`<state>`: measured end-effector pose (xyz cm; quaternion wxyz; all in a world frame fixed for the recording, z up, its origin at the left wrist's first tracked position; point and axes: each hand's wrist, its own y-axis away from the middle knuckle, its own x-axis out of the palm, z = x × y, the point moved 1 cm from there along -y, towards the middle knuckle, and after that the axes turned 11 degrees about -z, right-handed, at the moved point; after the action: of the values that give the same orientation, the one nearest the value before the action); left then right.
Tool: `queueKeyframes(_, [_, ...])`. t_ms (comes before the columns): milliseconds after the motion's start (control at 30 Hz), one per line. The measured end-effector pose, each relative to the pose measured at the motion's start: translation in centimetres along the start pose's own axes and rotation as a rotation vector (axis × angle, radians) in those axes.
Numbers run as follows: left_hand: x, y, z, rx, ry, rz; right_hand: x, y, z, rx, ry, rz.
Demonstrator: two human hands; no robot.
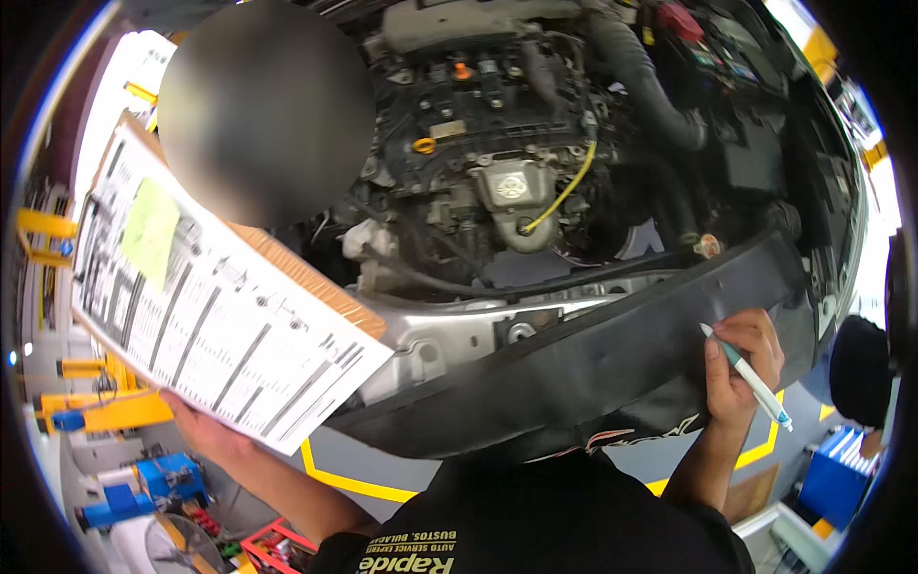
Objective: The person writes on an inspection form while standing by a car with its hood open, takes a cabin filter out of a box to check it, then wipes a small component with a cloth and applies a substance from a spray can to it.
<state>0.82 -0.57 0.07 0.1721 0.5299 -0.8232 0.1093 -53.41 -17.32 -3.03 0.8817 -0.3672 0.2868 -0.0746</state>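
Pen (761,390) in the right hand (744,364), paper form (244,330) on a board at the left hand (218,438)

The left hand grasps the board (325,285) by its near edge, the fingers mostly hidden underneath. The printed form lies on the board, stretching up and to both sides beyond that hand, with a yellow-green sticky note (151,231) at its far upper left. The right hand is curled around the white and green pen, pinching it between thumb and fingers; the tip points up and left of the hand, well apart from the form. Just under the right hand is a long black cover (564,359), reaching leftward to near the board; I cannot tell whether the hand touches it. Beyond both hands sits the car engine (497,115), with a yellow tube (579,182) up and left of the right hand.
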Motion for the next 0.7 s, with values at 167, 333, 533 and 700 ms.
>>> queueKeyframes(167, [-3.5, -0.1, -2.8, 0.243, -0.129, -0.139, 1.6, -0.2, 0.9, -0.081, -0.032, -0.053])
queueKeyframes(333, [-6.3, 2.8, -2.3, 0.241, -0.133, -0.225, 0.6, 0.0, 1.2, -0.107, -0.060, -0.015])
queueKeyframes(533, [-7.0, 4.6, -2.2, 0.317, -0.200, -0.363, 0.9, 0.1, 1.0, -0.173, -0.104, -0.081])
queueKeyframes(700, [-8.5, 6.7, -2.8, 0.234, -0.009, -0.313, 2.2, 0.2, 1.7, -0.235, -0.153, -0.091])
